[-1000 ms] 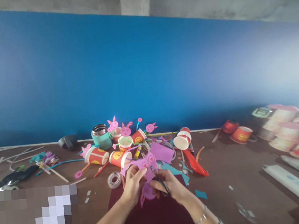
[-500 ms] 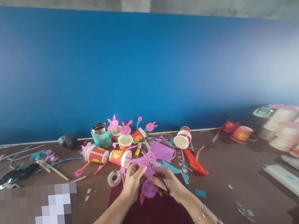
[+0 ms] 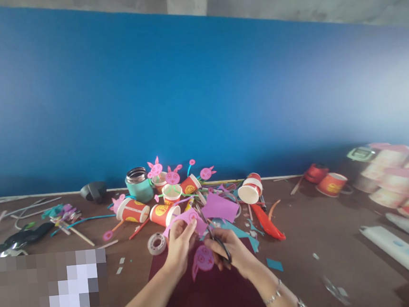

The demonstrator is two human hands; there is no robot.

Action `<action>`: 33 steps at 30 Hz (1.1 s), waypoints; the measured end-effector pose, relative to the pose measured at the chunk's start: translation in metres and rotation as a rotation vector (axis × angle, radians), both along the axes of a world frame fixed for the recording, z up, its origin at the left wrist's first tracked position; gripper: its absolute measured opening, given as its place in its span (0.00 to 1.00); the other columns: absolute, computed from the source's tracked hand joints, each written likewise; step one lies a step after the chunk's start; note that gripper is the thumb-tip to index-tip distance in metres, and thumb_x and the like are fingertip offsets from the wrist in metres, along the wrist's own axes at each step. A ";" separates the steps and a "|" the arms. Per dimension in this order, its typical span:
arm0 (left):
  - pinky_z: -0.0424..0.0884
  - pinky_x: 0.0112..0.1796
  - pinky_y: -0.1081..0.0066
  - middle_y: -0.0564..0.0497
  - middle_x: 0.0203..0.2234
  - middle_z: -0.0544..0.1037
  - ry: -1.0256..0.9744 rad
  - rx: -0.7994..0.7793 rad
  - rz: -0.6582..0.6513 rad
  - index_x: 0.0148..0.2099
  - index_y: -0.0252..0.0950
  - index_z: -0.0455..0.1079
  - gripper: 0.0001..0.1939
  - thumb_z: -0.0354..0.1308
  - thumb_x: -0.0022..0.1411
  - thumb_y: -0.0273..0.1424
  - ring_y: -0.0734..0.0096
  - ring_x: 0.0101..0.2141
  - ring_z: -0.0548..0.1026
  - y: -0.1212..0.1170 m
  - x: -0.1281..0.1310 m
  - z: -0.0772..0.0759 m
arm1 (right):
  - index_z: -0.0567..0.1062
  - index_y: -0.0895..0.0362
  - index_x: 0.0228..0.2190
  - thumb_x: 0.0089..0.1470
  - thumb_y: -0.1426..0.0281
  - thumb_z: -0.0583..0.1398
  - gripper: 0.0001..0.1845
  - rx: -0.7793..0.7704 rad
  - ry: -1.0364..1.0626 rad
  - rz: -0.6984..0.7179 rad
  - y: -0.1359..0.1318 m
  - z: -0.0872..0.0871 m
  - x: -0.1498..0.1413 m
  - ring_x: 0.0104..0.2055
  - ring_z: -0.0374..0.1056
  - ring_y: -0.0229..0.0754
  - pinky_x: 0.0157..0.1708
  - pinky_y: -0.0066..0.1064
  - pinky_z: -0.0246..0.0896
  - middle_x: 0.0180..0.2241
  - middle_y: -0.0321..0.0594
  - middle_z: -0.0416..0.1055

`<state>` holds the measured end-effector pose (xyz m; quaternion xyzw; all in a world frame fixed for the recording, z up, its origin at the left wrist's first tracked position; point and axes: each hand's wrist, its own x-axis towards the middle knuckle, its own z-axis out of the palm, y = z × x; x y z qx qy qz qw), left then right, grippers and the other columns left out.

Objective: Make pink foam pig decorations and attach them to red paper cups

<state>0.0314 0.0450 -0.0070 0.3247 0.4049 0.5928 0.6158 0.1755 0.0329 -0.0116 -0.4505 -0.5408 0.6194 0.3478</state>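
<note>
My left hand (image 3: 181, 244) pinches a piece of pink paper (image 3: 200, 224) with a small circle drawn on it. Black-handled scissors (image 3: 220, 247) are gripped in my right hand (image 3: 231, 249), their blades pointing up and away along the right edge of that paper. Just below both hands lies a pink paper animal face (image 3: 202, 258) with drawn features and an ear, on a dark maroon sheet (image 3: 210, 296). Beyond the blades rests a larger purple paper sheet (image 3: 221, 208). A roll of clear tape (image 3: 157, 243) sits left of my left hand.
Red paper cups (image 3: 132, 211) with pink faces and straws crowd the middle, beside a teal jar (image 3: 139, 184). A red strip (image 3: 268, 222) lies right of centre. Stacked cups (image 3: 396, 175) and a white power strip (image 3: 406, 255) are at right; straws and a black tool (image 3: 22, 238) at left.
The pink paper in my left hand has turned and shifted left, and one of its drawn circles no longer shows. The scissors have swung slightly and their blades show more clearly.
</note>
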 end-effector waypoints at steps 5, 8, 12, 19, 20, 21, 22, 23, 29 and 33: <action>0.44 0.15 0.80 0.63 0.11 0.56 0.030 0.057 -0.006 0.23 0.35 0.59 0.21 0.63 0.50 0.45 0.86 0.13 0.49 0.001 0.000 -0.009 | 0.69 0.59 0.31 0.44 0.55 0.65 0.21 0.069 0.164 -0.089 -0.001 -0.002 -0.005 0.17 0.65 0.33 0.13 0.19 0.53 0.20 0.35 0.72; 0.46 0.16 0.79 0.61 0.12 0.58 0.088 0.070 -0.086 0.23 0.35 0.60 0.21 0.63 0.49 0.45 0.84 0.14 0.51 -0.001 0.005 -0.013 | 0.68 0.59 0.29 0.41 0.53 0.66 0.23 0.047 0.171 -0.228 0.001 -0.003 -0.005 0.12 0.60 0.32 0.10 0.20 0.45 0.15 0.32 0.68; 0.51 0.18 0.76 0.58 0.12 0.61 0.328 0.156 -0.144 0.20 0.36 0.62 0.19 0.61 0.52 0.43 0.80 0.15 0.57 -0.013 0.013 -0.009 | 0.67 0.58 0.25 0.42 0.55 0.65 0.20 0.100 0.183 -0.351 0.005 0.002 0.005 0.10 0.54 0.30 0.10 0.20 0.42 0.11 0.28 0.62; 0.62 0.27 0.72 0.50 0.22 0.71 0.455 0.589 -0.092 0.32 0.37 0.72 0.01 0.59 0.54 0.28 0.70 0.23 0.67 -0.053 0.007 0.027 | 0.65 0.57 0.21 0.46 0.60 0.61 0.15 0.154 0.142 -0.336 0.009 0.012 0.022 0.10 0.53 0.29 0.10 0.20 0.38 0.10 0.28 0.62; 0.64 0.30 0.71 0.49 0.26 0.72 0.437 0.622 0.038 0.34 0.38 0.72 0.04 0.59 0.53 0.27 0.67 0.27 0.69 -0.052 0.003 0.032 | 0.65 0.57 0.22 0.46 0.61 0.61 0.14 0.148 0.134 -0.294 0.009 0.012 0.023 0.10 0.53 0.29 0.10 0.20 0.38 0.10 0.28 0.62; 0.65 0.32 0.71 0.48 0.28 0.72 0.427 0.620 0.180 0.36 0.38 0.71 0.06 0.59 0.53 0.27 0.67 0.30 0.69 -0.047 0.000 0.036 | 0.66 0.58 0.23 0.45 0.61 0.61 0.13 0.139 0.128 -0.249 0.008 0.012 0.024 0.09 0.53 0.29 0.10 0.20 0.37 0.10 0.28 0.62; 0.65 0.33 0.72 0.49 0.30 0.71 0.445 0.577 0.278 0.39 0.39 0.71 0.09 0.60 0.53 0.27 0.68 0.30 0.69 -0.041 -0.004 0.038 | 0.66 0.58 0.23 0.45 0.62 0.61 0.13 0.126 0.123 -0.204 0.008 0.011 0.024 0.09 0.53 0.29 0.10 0.20 0.36 0.09 0.28 0.62; 0.65 0.31 0.73 0.50 0.30 0.71 0.476 0.520 0.301 0.41 0.39 0.70 0.12 0.61 0.52 0.28 0.70 0.28 0.68 -0.032 -0.007 0.039 | 0.67 0.58 0.24 0.45 0.62 0.61 0.12 0.111 0.121 -0.164 0.008 0.011 0.025 0.09 0.52 0.29 0.10 0.20 0.36 0.09 0.27 0.62; 0.55 0.18 0.79 0.57 0.15 0.64 0.384 0.170 -0.199 0.24 0.34 0.69 0.13 0.64 0.49 0.39 0.81 0.16 0.60 0.010 -0.015 0.024 | 0.67 0.58 0.28 0.44 0.59 0.62 0.16 0.069 0.185 -0.149 0.005 0.010 0.023 0.09 0.54 0.30 0.11 0.21 0.36 0.10 0.28 0.63; 0.53 0.15 0.82 0.60 0.15 0.65 -0.025 0.006 -0.044 0.26 0.35 0.63 0.17 0.67 0.46 0.39 0.85 0.14 0.59 0.010 -0.010 0.018 | 0.67 0.58 0.32 0.48 0.59 0.61 0.15 0.155 0.244 -0.147 0.004 0.014 0.019 0.17 0.62 0.33 0.15 0.21 0.47 0.18 0.33 0.70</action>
